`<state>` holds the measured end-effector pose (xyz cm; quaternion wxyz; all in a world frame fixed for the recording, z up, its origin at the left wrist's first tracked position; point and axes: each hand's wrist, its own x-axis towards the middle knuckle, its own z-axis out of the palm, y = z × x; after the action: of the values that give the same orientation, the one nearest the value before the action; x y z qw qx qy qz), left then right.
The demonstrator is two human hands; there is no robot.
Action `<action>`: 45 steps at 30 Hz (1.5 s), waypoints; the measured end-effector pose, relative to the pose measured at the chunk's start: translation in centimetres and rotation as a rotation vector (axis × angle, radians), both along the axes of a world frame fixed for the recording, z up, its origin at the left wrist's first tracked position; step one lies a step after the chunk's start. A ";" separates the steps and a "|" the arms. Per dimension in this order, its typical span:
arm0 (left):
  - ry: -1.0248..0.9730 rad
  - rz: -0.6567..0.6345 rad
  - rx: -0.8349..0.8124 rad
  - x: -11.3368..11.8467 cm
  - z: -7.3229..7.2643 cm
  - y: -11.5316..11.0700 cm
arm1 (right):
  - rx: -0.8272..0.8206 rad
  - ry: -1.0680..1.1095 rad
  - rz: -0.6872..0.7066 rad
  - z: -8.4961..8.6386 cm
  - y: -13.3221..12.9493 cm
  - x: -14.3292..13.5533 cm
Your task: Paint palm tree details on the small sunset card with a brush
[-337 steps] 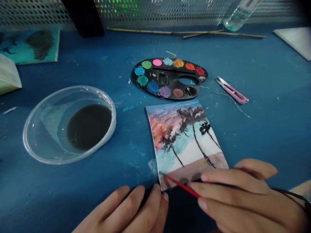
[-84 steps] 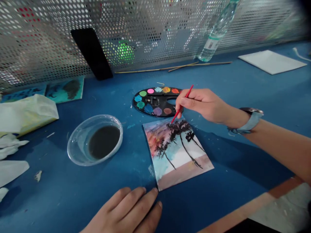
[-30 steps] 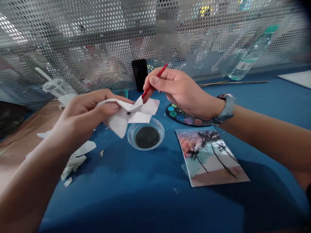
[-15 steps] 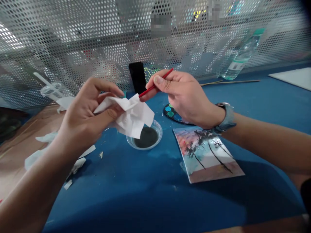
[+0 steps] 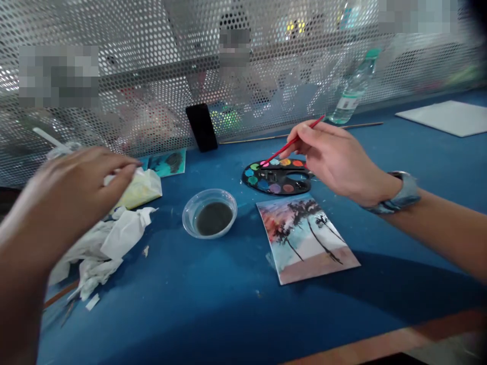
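In the head view my right hand (image 5: pixel 335 157) pinches a red paintbrush (image 5: pixel 292 143). Its tip reaches the green paint at the left end of a black palette (image 5: pixel 266 178) with several round colours. Below the palette lies a small painting (image 5: pixel 304 243) of dark palm trees under a blue and red sky. My left hand (image 5: pixel 83 192), fingers stretched out and slightly blurred, hovers over crumpled white tissues (image 5: pixel 125 233) and a yellow-and-white soft pack (image 5: pixel 146 188). No object shows in it. Between both hands stands a clear plastic bowl (image 5: pixel 188 223) of dark, murky water.
A black phone (image 5: pixel 202 128) leans against the perforated metal screen (image 5: pixel 152 91). Behind the soft pack lies a teal painting (image 5: pixel 177 162). Thin wooden sticks (image 5: pixel 258 138), a water bottle (image 5: pixel 350 96) and a white panel (image 5: pixel 445 117) are at the back of the blue table (image 5: pixel 182 304).
My right hand has moved the paintbrush right, out of the tissue and onto the palette. My left hand has let go of the tissue and shifted left; a white tissue now lies on the pile.
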<state>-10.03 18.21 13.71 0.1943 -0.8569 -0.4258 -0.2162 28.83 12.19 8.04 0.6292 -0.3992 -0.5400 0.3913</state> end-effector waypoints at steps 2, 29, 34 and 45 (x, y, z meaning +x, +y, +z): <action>-0.025 -0.192 -0.044 5.0 -0.3 -2.9 | -0.009 -0.005 0.038 -0.1 -0.5 -0.4; 0.023 -0.417 0.167 13.5 -3.0 -5.9 | 0.038 0.053 0.041 -0.8 -2.6 -1.7; -0.026 -0.356 0.099 13.6 -3.0 -6.1 | 0.043 0.070 0.056 -0.2 -2.5 -1.3; -0.014 -0.365 0.113 15.4 -2.6 -6.8 | 0.104 -0.050 -0.003 0.4 -3.0 -0.9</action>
<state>5.36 11.44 11.15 0.1968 -0.9061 -0.2515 -0.2775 27.90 9.21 8.40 0.6360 -0.3763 -0.5745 0.3520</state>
